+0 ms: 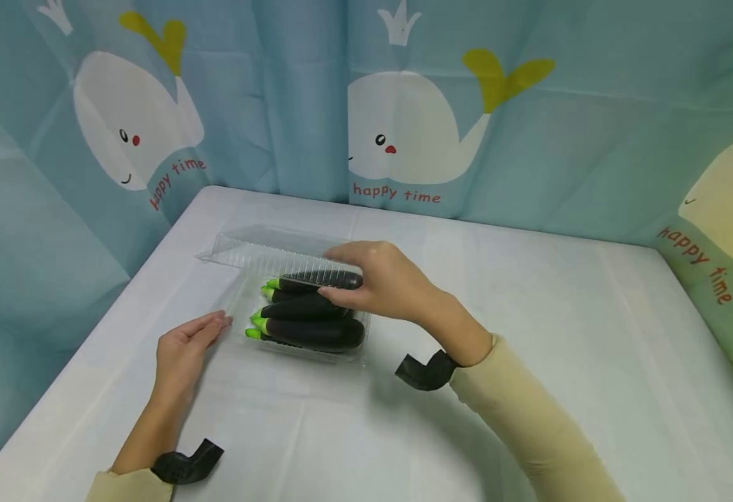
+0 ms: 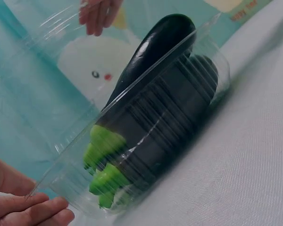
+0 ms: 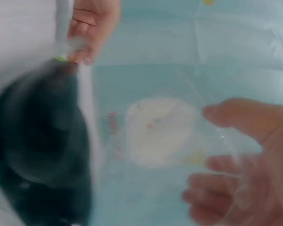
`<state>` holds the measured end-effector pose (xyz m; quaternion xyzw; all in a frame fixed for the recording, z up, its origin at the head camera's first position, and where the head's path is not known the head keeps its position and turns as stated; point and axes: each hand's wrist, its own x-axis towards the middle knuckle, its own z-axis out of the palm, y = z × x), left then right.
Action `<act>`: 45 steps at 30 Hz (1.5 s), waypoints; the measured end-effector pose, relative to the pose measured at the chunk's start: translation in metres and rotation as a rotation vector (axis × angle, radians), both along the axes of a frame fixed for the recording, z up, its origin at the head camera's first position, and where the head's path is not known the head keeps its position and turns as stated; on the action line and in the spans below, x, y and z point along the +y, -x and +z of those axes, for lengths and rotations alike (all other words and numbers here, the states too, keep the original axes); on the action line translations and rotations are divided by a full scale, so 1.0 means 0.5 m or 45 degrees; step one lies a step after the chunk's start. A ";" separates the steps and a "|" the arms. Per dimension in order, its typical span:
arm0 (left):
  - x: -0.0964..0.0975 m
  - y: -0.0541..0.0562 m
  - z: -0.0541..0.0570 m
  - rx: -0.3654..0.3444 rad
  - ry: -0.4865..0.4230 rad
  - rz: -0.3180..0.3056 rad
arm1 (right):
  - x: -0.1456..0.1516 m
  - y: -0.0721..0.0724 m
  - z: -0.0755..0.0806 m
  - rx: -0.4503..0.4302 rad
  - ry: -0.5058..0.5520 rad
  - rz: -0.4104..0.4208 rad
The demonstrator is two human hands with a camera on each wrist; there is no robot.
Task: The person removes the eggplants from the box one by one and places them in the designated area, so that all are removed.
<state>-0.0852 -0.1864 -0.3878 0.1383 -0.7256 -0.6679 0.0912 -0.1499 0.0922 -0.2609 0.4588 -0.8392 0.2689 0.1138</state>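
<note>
Several dark eggplants [image 1: 306, 335] with bright green stems lie side by side in a clear plastic clamshell box [image 1: 297, 354]. Its ribbed transparent lid [image 1: 260, 254] stands raised at the far side. My left hand [image 1: 184, 348] pinches the box's rim at the left corner, between thumb and fingers [image 2: 35, 209]. My right hand [image 1: 385, 279] is at the lid's right end, above the eggplants, thumb and fingers spread apart. In the left wrist view, that hand [image 2: 101, 16] hangs away from the topmost eggplant [image 2: 155, 52]. Blur softens the right wrist view, where the lid's edge crosses the right hand [image 3: 245, 165].
The box stands on a white-covered table [image 1: 567, 328], toward its left side. A blue curtain [image 1: 304, 97] printed with whales hangs behind and beside the table. Black bands [image 1: 426, 369] are on both wrists.
</note>
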 end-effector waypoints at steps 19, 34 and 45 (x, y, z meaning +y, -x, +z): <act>0.002 0.003 0.014 -0.039 -0.003 -0.018 | 0.000 0.135 0.046 -0.280 0.694 -0.354; 0.003 0.001 0.004 -0.042 0.003 0.025 | 0.014 0.227 -0.014 -0.514 1.362 -0.600; 0.007 0.003 0.003 -0.042 0.023 0.038 | 0.028 0.279 -0.039 -0.768 1.487 -0.593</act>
